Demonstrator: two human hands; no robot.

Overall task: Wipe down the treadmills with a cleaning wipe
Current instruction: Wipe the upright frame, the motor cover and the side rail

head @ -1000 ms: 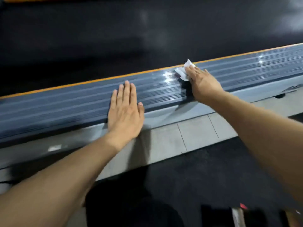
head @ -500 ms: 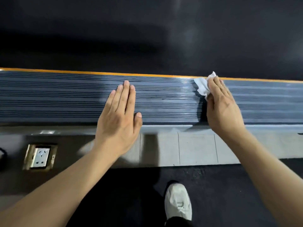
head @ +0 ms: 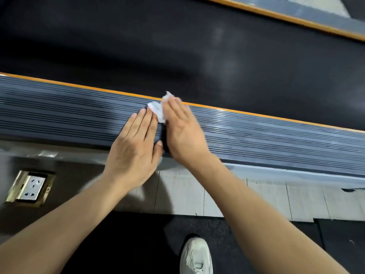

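- Right hand (head: 182, 133) presses the white cleaning wipe (head: 158, 109) onto the ribbed grey side rail (head: 266, 133) of the treadmill. Fingers lie fairly straight over it, close together; the wipe pokes out past the fingertips, toward the orange edge strip (head: 227, 110).
- Whether the thumb pinches the wipe underneath: cannot tell, it is hidden.
- Left hand (head: 136, 147) lies flat on the same rail, fingers straight and together, holding nothing. Just left of the right hand, thumb side nearly touching it.
- Black running belt (head: 177, 52) lies far of the rail. Near side: pale floor tiles (head: 177, 190), a floor socket (head: 31, 187) at left, a white shoe (head: 196, 256) at bottom.
- Likely risks:
  - wipe is bunched, so the contact patch is small; grooves between the ribs could get skipped.
  - left hand blocks the stroke leftward; unless it shifts, the patch under it stays uncleaned.
  - flat press with no firm pinch: wipe could slip out on a fast pass.
  - a damp wipe dropped at near left could land by the open socket.
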